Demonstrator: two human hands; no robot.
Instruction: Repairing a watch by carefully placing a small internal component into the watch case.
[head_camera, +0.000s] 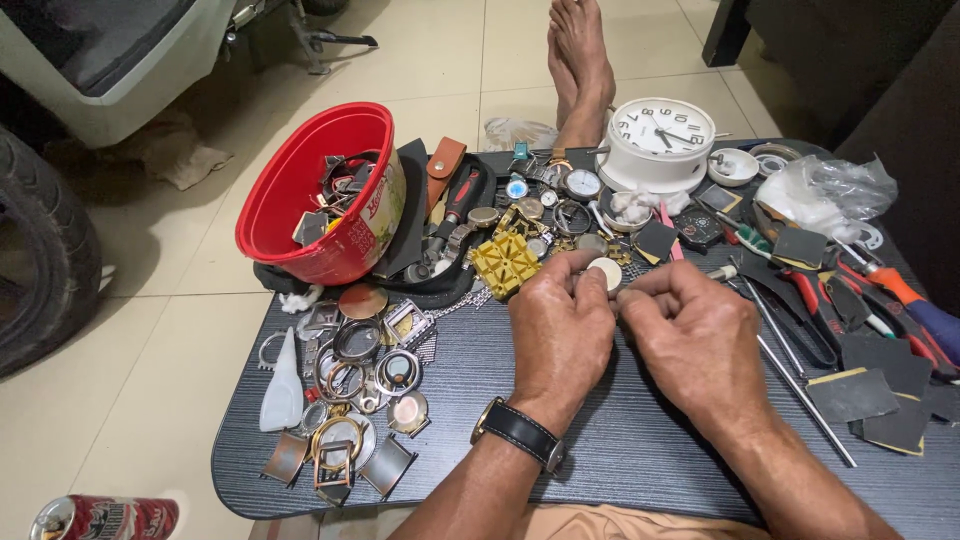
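Note:
My left hand (562, 330) and my right hand (695, 335) meet over the dark table (620, 450), fingers curled. Between their fingertips sits a small round pale watch part (604, 272), pinched by the left thumb and fingers, with the right fingertips touching its edge. A black-strapped wristwatch (518, 433) is on my left wrist. Just beyond the hands lie a yellow plastic watch holder (505, 262) and several loose watches and dials (560, 200).
A tilted red bowl (300, 200) of parts sits far left; several metal watch cases (350, 390) lie near left. A white alarm clock (660, 140), plastic bag (835, 195), tools (880, 290) and sandpaper pieces (860, 395) fill the right. Bare feet (580, 60), a can (105, 518) and a tyre (40, 260) are on the floor.

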